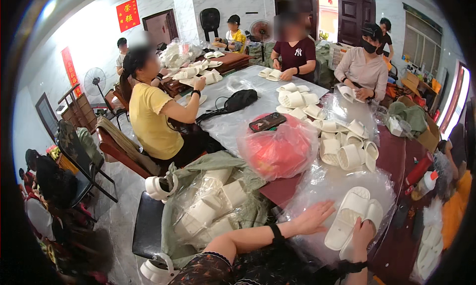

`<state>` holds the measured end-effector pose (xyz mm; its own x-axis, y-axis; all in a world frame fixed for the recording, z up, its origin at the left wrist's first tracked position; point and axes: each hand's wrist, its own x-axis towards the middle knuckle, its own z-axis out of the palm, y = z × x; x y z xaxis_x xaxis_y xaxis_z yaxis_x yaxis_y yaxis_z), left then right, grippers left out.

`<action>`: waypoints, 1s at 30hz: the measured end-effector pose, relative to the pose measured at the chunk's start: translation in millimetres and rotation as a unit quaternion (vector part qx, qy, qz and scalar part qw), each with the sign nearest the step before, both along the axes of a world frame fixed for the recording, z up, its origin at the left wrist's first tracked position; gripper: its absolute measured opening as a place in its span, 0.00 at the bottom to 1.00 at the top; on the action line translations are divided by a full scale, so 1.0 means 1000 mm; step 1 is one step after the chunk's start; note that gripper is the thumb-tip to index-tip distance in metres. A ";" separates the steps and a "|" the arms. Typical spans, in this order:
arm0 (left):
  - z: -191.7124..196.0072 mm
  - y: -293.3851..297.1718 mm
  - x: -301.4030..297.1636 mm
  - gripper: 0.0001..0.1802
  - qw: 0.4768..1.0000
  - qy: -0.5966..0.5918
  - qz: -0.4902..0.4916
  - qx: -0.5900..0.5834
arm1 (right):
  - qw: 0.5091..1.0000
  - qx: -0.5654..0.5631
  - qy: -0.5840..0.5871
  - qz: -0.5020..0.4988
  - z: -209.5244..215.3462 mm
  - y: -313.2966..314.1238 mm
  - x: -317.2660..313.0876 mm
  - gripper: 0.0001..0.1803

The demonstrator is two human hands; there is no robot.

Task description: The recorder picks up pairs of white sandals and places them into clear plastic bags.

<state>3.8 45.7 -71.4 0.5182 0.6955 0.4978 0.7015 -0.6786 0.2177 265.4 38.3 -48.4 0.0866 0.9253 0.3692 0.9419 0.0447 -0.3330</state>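
A pair of cream slippers [347, 219] lies at the near right of the table, one partly over the other. My right hand [363, 235] grips the right-hand slipper along its side, the fingers closed on it. Just left of the pair, my left hand [315, 216] is stretched out flat and holds nothing. Beneath it lies a stack of clear plastic bags [317, 188], spread under the slippers too. Farther up the table is a pile of loose cream slippers [342, 143]. A red bundle in clear plastic [277, 148] sits beyond my left hand, with a dark phone [267, 121] on top.
To my left, an open green sack [178, 225] full of cream slippers stands beside a black chair [147, 220]. A spray bottle [425, 182] and a red cylinder [419, 168] are at the right. Several co-workers sit around the table, one in a yellow shirt [153, 116]. A black bag [240, 100] lies mid-table.
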 end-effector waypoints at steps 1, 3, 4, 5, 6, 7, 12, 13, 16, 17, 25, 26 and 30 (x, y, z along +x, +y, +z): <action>-0.001 0.000 -0.003 0.58 0.995 -0.015 -0.049 -0.088 | 1.000 -0.008 0.017 0.006 -0.001 -0.001 0.005 0.22; 0.003 -0.003 -0.006 0.57 0.978 -0.029 -0.100 -0.179 | 0.999 0.002 0.040 -0.012 0.007 -0.008 0.018 0.21; 0.010 -0.004 -0.008 0.57 0.980 -0.007 -0.109 -0.168 | 0.998 0.011 0.061 -0.028 0.012 -0.013 0.023 0.21; 0.015 -0.006 -0.008 0.56 0.981 0.015 -0.119 -0.155 | 0.998 0.007 0.059 -0.031 0.017 -0.024 0.025 0.21; 0.023 -0.007 -0.006 0.56 0.981 0.018 -0.122 -0.149 | 0.992 0.048 0.112 -0.036 0.022 -0.034 0.024 0.20; 0.026 -0.012 -0.001 0.55 0.982 0.046 -0.090 -0.161 | 0.982 0.089 0.163 -0.039 0.021 -0.039 0.026 0.20; 0.010 -0.007 0.028 0.54 0.996 -0.008 0.009 -0.088 | 0.967 0.106 0.231 -0.027 0.012 -0.062 0.039 0.16; 0.012 -0.009 0.032 0.54 0.996 -0.008 0.007 -0.090 | 0.970 0.116 0.213 -0.002 0.007 -0.068 0.041 0.15; 0.018 -0.003 0.044 0.49 0.992 0.009 0.037 -0.119 | 0.978 0.129 0.164 0.019 0.014 -0.069 0.024 0.13; 0.013 -0.003 0.044 0.50 0.992 0.024 0.048 -0.114 | 0.982 0.127 0.136 0.019 0.019 -0.063 0.015 0.13; 0.011 -0.004 0.043 0.56 0.990 0.026 0.048 -0.134 | 0.998 -0.041 0.042 0.012 0.005 -0.036 0.014 0.20; 0.007 -0.003 0.042 0.57 0.989 0.032 0.053 -0.134 | 0.999 -0.022 0.016 0.033 0.006 -0.036 0.014 0.21; 0.000 0.000 0.039 0.63 0.989 0.027 0.049 -0.137 | 0.998 -0.044 -0.049 0.006 0.004 -0.030 0.009 0.22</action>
<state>43.2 45.7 -71.4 0.4623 0.8486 0.2572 0.7768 -0.5275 0.3441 274.6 8.0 -44.0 0.0435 0.9551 0.2930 0.9698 0.0301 -0.2422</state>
